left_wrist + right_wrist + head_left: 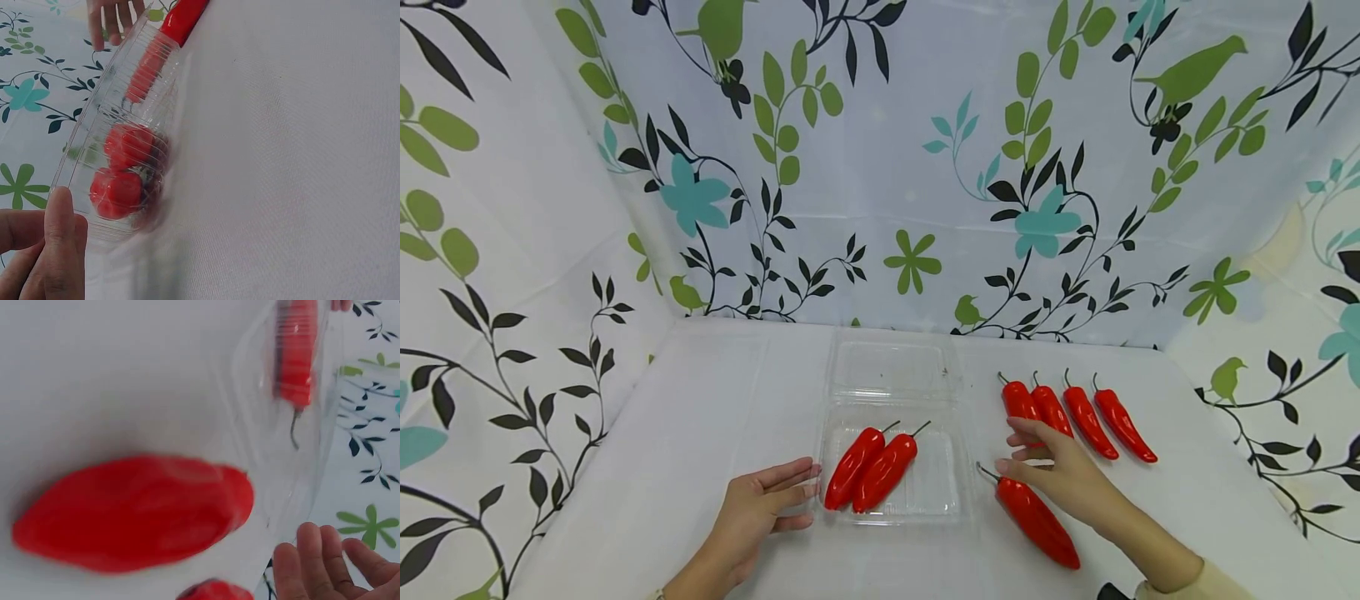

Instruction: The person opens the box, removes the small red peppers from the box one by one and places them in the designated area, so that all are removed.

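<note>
A clear plastic clamshell box (942, 493) stands with its lid folded back, and two red chili peppers (886, 473) lie side by side in its left half. My left hand (752, 512) is at the box's left edge, fingers fairly straight; in the left wrist view its fingers (60, 234) overlap the rim. Over the table right of the box, my right hand (1060, 471) hovers with loosely bent fingers and nothing in them. Below it a loose red chili pepper (1037, 523) lies with its stem toward the box; it looms large and blurred in the right wrist view (137, 515).
Several more red chili peppers (1123, 425) lie in a slanted row behind the right hand, stems pointing to the back. The white tabletop (722, 400) meets a hanging leaf-and-bird patterned cloth (880, 167) at the back and both sides.
</note>
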Motion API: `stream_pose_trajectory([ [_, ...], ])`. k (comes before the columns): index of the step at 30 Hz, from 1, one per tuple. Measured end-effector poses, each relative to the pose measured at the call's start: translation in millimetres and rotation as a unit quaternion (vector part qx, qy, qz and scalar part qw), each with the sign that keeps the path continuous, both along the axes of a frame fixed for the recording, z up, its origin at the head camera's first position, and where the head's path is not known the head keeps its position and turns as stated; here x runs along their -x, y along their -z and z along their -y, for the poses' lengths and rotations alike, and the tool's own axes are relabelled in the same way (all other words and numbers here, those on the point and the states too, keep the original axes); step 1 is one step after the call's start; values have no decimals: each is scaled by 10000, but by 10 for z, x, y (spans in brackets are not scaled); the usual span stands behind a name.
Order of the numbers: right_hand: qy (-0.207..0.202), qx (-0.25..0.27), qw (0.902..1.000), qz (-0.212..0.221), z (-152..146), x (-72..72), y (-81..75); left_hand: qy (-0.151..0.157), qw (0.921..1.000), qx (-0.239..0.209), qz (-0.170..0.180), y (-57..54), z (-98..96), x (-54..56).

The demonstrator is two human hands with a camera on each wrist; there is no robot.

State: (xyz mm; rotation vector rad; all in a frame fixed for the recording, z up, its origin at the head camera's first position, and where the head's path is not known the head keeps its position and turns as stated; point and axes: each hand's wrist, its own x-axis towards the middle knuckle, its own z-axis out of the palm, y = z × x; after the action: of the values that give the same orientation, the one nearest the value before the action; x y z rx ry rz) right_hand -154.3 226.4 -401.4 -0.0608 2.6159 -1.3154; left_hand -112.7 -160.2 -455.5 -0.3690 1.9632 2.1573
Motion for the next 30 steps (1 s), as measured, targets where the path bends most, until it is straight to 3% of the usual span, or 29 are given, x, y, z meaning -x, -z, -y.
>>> stream_pose_trajectory([
  [4,-140,803,9967,35,160,-9,-62,-5,10000,-20,5,12,1,5],
  [9,58,1716,9839,503,351,-6,-108,13,10000,-56,-13,18,7,5],
  [12,231,2481,9635,982,463,7,-99,46,9999,-97,-25,26,12,4],
  [16,395,3371,9275,1568,593,19,-67,99,9998,-164,-36,43,16,1],
  [19,387,3615,9132,1839,671,35,-35,108,9998,-171,-34,46,15,-4],
  [22,274,3644,9093,1992,739,57,6,101,9998,-166,-38,41,15,-8],
  [30,-13,3507,9115,2149,850,62,38,79,9998,-168,-44,45,30,3],
])
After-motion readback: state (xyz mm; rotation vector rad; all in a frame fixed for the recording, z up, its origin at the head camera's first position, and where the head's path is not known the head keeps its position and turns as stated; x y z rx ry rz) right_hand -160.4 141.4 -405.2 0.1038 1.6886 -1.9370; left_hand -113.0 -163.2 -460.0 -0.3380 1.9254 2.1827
